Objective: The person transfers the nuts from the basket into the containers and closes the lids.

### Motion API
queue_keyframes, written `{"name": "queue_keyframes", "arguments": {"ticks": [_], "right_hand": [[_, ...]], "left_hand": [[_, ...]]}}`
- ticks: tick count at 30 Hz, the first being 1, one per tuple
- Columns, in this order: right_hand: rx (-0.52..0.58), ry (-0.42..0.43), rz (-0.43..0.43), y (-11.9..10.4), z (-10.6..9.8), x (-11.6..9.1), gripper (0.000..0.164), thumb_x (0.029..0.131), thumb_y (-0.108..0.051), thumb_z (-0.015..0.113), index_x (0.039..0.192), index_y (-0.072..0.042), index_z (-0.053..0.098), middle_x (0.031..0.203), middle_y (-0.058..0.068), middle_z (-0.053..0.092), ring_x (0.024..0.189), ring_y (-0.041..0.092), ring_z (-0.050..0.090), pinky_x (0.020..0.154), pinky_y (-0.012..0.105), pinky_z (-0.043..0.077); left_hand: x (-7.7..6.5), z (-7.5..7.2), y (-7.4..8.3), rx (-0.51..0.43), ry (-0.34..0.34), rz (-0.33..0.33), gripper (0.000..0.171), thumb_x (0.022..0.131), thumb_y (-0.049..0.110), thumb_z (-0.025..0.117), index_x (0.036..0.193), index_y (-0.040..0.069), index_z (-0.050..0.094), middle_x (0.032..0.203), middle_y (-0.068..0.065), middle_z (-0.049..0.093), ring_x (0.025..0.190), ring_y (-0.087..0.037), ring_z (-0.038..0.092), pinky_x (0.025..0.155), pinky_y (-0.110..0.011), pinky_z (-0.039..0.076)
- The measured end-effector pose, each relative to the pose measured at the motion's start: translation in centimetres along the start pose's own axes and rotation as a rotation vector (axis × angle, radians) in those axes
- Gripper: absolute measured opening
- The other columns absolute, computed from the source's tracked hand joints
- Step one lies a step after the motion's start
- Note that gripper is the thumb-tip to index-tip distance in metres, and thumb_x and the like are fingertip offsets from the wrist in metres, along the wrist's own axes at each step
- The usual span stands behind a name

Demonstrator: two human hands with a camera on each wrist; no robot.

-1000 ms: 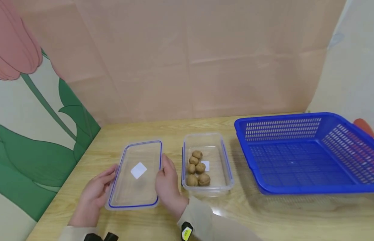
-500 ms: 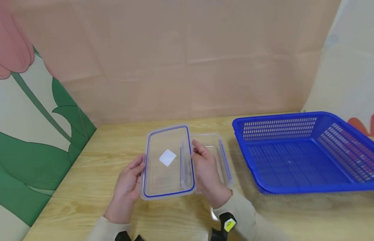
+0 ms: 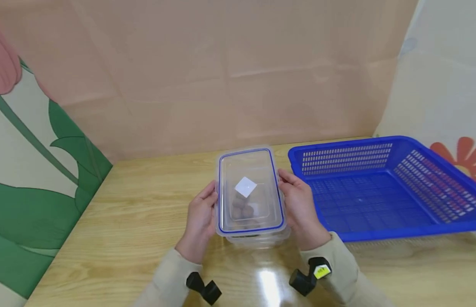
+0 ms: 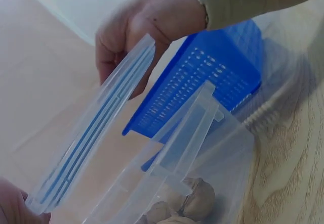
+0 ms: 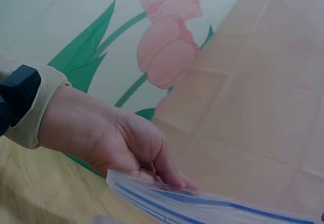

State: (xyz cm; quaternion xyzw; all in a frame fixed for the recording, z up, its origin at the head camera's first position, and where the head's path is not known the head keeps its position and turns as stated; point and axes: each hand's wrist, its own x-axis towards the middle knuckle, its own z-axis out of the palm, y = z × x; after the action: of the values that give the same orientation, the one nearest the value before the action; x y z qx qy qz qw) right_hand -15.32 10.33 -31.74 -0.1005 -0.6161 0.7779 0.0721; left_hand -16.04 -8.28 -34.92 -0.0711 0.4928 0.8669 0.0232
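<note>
A clear plastic lid [image 3: 230,170] with a blue seal and a white square label is held level between both hands. My left hand [image 3: 200,217] grips its left edge, and my right hand [image 3: 300,209] grips the right edge. Under it stands a clear food container [image 3: 276,236], with several walnuts [image 3: 243,212] showing dimly through the lid. From the left wrist view, a gap separates the lid [image 4: 96,128] from the container's rim [image 4: 202,105], and walnuts [image 4: 200,198] lie inside. The left hand [image 5: 126,140] also appears in the right wrist view, fingers at the lid's edge.
A large blue plastic basket [image 3: 372,200] stands to the right, close beside the right hand. The wooden table [image 3: 146,204] ends at a pinkish backdrop [image 3: 207,85] behind. A flower-painted panel [image 3: 27,204] borders the left side.
Both hands have carried the lid rightward, from the table's left part to over the walnut container, which it now covers in the head view. The head view has shifted slightly.
</note>
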Motion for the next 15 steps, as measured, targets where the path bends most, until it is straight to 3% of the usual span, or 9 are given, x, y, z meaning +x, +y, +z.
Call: {"name": "queue_keyframes", "arguments": {"ticks": [4,6,8,11,15], "right_hand": [[0.038,0.119,-0.059,0.1,0.0,0.5,0.039,0.087,0.007,0.047,0.126,0.012,0.049,0.109,0.004,0.063,0.098,0.004,0.054,0.085,0.013,0.046],[0.083,0.184,-0.104,0.2,0.0,0.7,0.034,0.083,0.010,0.053,0.116,0.011,0.058,0.091,-0.005,0.068,0.088,0.004,0.058,0.077,0.014,0.050],[0.119,0.226,-0.147,0.1,0.1,0.9,0.028,0.080,0.012,0.057,0.104,0.003,0.067,0.078,-0.011,0.068,0.081,0.004,0.060,0.071,0.015,0.051],[0.137,0.267,-0.203,-0.2,0.2,1.0,0.025,0.077,0.012,0.060,0.085,-0.009,0.072,0.073,-0.010,0.068,0.074,0.006,0.061,0.065,0.016,0.053],[0.085,0.322,-0.280,-1.1,0.4,0.8,0.025,0.076,0.010,0.063,0.077,-0.013,0.073,0.072,-0.010,0.068,0.073,0.006,0.062,0.064,0.016,0.053]], "left_hand": [[0.7,0.4,0.1,-0.003,0.006,0.067,0.041,0.093,-0.007,0.036,0.135,-0.006,0.040,0.140,-0.020,0.041,0.130,-0.028,0.041,0.106,-0.032,0.038],[0.9,0.7,0.4,0.003,0.025,0.120,0.040,0.091,-0.010,0.039,0.131,-0.007,0.045,0.136,-0.020,0.047,0.124,-0.025,0.047,0.102,-0.028,0.043],[0.9,1.1,0.8,0.027,0.062,0.181,0.039,0.088,-0.013,0.043,0.126,-0.006,0.050,0.130,-0.017,0.053,0.118,-0.021,0.053,0.098,-0.025,0.046],[0.8,1.6,1.4,0.073,0.114,0.292,0.035,0.083,-0.017,0.048,0.115,-0.008,0.057,0.122,-0.015,0.060,0.109,-0.018,0.059,0.094,-0.024,0.049],[0.6,2.3,2.0,0.102,0.157,0.419,0.028,0.079,-0.019,0.052,0.098,-0.004,0.065,0.113,-0.013,0.065,0.105,-0.018,0.061,0.092,-0.026,0.050]]}}
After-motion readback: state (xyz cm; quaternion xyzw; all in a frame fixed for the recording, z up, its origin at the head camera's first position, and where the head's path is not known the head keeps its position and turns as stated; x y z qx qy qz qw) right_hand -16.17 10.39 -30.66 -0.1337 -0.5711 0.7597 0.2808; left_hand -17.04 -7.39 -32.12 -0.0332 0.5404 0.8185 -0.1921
